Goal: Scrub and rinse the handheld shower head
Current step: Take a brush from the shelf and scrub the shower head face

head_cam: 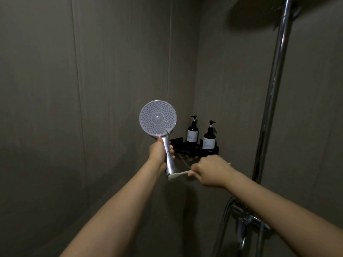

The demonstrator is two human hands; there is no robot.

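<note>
Two hands are raised in front of us in a dim shower stall. The handheld shower head (158, 118) stands upright at the middle of the view, its round grey spray face turned toward us, the nozzle dots plain across it. Its chrome handle runs down from the face and through our left hand (161, 152), whose fingers are curled round the handle just below the head, the thumb lying on the near side. The lower end of the handle shows bare beneath that hand.

Against that lower end lies the head of a white toothbrush (179, 175), held roughly level and pointing left. Our right hand (210, 171) grips the brush's handle in a closed fist, knuckles up; the far end of the brush just pokes out past the hand on the right. The bristle end touches or sits just beside the tip of the chrome handle; we cannot tell which.

Behind the hands, in the corner of the grey walls, a black corner shelf (213, 150) carries two dark pump bottles (193, 130) with pale labels, standing side by side, apart from one another. Our right hand partly covers the shelf's underside. On the right a chrome riser pipe (272, 101) climbs to a large round overhead shower (259, 13) at the top. Lower right, the chrome mixer valve (248, 218) and hose (222, 225) sit beneath our right forearm.
</note>
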